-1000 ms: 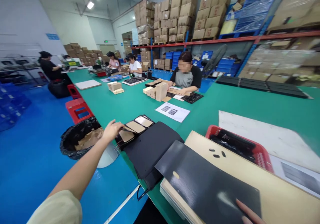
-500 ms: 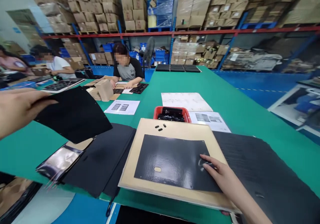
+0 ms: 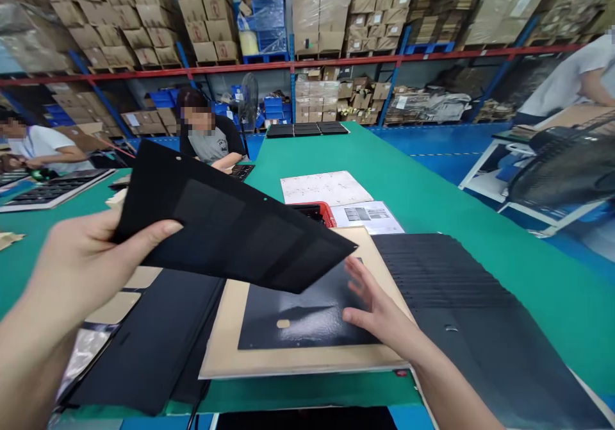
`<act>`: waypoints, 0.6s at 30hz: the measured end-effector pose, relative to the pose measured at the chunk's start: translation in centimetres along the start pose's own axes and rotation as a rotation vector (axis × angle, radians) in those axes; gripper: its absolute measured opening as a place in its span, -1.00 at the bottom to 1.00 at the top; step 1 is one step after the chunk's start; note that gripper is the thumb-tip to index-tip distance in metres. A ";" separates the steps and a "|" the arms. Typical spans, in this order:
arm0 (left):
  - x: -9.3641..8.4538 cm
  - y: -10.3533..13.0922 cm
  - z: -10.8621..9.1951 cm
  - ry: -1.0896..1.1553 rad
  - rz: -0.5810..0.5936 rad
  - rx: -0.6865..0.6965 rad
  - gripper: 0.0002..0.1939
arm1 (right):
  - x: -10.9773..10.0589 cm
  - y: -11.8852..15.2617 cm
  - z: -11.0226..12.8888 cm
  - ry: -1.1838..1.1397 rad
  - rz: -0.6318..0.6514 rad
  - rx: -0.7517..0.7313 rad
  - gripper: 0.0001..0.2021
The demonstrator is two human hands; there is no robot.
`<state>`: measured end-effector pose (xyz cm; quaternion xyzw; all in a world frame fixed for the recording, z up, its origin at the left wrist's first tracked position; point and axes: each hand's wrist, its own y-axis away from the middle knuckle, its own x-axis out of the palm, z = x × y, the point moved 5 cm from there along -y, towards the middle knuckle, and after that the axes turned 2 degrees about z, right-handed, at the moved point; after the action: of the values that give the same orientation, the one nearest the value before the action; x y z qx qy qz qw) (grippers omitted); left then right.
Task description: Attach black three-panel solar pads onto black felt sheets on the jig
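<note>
At the near left, my left hand [image 3: 81, 263] grips a black sheet [image 3: 235, 231] by its left end, my thumb pressed along the face toward me and the other fingers hidden behind it. I have the sheet raised and tilted, sloping down from its far left corner to the right, with small holes along its far edge. Its right corner comes just beside the fingertips of my right hand [image 3: 379, 311]; I can't tell whether they touch it. That hand has a loose grasp on nothing, its fingers parted and the thumb apart from them, over the right part of a glossy dark sheet [image 3: 317, 321].

The glossy sheet lies below the raised one, on a tan board [image 3: 218, 350] near the middle of the green table [image 3: 542, 276], and shows a tan oval towards its left. To the left of the board, under my left arm's side, are dark covers [image 3: 148, 337]; to the right, beyond my right hand, overlapping black sheets [image 3: 461, 308] are spread out.

Past the board's far edge sit a red basket [image 3: 328, 213], partly hidden by the raised sheet, a printed page [image 3: 368, 217] and a stained white board [image 3: 327, 188]. Farther left, a co-worker [image 3: 211, 143] sits across the table.
</note>
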<state>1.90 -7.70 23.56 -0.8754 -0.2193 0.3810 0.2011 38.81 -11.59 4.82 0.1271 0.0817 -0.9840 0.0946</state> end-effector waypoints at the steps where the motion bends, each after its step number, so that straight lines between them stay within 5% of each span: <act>1: 1.4 0.5 -0.2 0.056 0.038 -0.026 -0.52 | 0.8 -0.1 0.6 -0.192 0.076 0.006 -0.17; 3: 4.2 1.5 0.1 0.156 0.138 -0.091 -0.53 | 1.5 -0.1 1.3 -0.416 0.134 0.057 -0.33; 6: 8.0 3.2 1.6 0.214 0.280 -0.171 -0.54 | 0.0 0.5 1.1 -0.397 -0.042 0.167 -0.63; 9: 10.9 5.1 3.0 0.277 0.433 -0.237 -0.52 | -2.2 1.4 0.5 -0.339 -0.184 0.230 -0.65; 14: 14.9 8.9 4.2 0.568 0.767 -0.481 -0.44 | -4.1 2.4 -0.3 -0.366 -0.236 0.380 -0.65; 18: 16.0 10.5 4.8 0.566 0.843 -0.549 -0.48 | -3.9 2.6 -0.9 -0.373 -0.210 0.468 -0.60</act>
<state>10.51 -6.89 5.83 -0.9751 0.1199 0.1083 -0.1517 43.25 -13.29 4.68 -0.0466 -0.1531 -0.9868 -0.0258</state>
